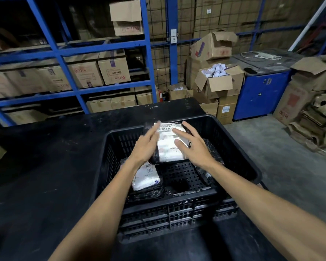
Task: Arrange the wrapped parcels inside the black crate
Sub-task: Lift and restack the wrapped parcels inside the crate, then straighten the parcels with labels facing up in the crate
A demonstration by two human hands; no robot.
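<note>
A black slatted crate [239, 147] stands on a black table. Inside it, a black-wrapped parcel with a white label [169, 146] lies tilted against the far side. My left hand [146, 146] rests on its left edge with fingers spread. My right hand [191, 146] lies flat on its right side, fingers apart. A second labelled parcel [147, 182] sits at the crate's near left, partly under my left forearm. A third black-wrapped parcel [211, 153] leans at the right, mostly hidden by my right wrist.
The black table [45, 166] stretches left of the crate. Blue shelving [64, 72] with cardboard boxes fills the back. Open cartons [218, 81], a blue cabinet [260, 95] and flattened cardboard [312, 119] stand on the concrete floor at the right.
</note>
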